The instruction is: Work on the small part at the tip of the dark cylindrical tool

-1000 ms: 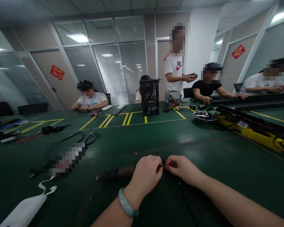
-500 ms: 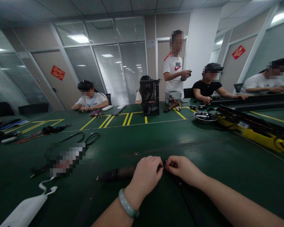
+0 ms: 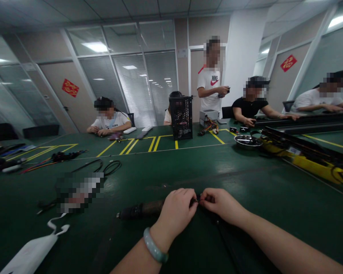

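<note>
Pinching: left hand (image 3: 177, 213) and right hand (image 3: 221, 205), fingers closed, both gripping a black cable end (image 3: 197, 199).
Location: cable end held just above the table (image 3: 274, 171), between the hands.
Left of left hand: dark cylindrical bundle (image 3: 140, 210), lying on table.
Left wrist: pale green bangle (image 3: 153, 245).

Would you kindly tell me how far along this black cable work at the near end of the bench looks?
Done, it seems: the dark sleeved section lies on the green bench mat. In hand: the left hand and right hand pinch a small black cable end between them. Remaining: the coiled black cables farther along lie apart from both hands.
</note>
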Demonstrator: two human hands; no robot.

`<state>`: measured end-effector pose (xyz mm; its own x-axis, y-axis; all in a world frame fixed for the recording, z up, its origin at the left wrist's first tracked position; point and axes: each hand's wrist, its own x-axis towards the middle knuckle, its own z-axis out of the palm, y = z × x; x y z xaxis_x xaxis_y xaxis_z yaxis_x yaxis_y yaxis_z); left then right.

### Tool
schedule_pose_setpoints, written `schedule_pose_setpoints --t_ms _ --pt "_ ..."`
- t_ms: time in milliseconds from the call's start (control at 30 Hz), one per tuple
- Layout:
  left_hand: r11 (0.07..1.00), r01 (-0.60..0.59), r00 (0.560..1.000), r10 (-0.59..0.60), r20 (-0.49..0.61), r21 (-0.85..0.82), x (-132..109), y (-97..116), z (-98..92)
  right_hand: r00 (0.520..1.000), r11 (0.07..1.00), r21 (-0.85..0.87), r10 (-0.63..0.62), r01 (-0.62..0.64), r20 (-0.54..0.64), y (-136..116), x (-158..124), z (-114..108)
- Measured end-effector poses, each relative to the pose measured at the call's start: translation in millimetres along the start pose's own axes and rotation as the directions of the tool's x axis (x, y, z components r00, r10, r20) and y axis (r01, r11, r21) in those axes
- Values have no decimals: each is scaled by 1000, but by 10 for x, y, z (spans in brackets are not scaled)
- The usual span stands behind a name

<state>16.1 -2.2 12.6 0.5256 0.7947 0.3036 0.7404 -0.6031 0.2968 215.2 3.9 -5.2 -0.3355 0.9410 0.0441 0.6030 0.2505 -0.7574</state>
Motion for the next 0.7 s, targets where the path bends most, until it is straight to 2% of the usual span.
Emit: schedule_pose_setpoints --t_ms 333,500,700 --pt "1000 5 1000 -6 27 26 5 -2 15 1000 1000 24 -6 6 4 0 -4 -4" --pt "999 -37 999 37 37 3 -2 -5 8 1000 1000 16 -9 9 -2 -4 -7 -6" --pt "1000 23 1000 -23 18 -1 -1 1 6 1000 1000 30 -7 7 -4 -1 1 2"
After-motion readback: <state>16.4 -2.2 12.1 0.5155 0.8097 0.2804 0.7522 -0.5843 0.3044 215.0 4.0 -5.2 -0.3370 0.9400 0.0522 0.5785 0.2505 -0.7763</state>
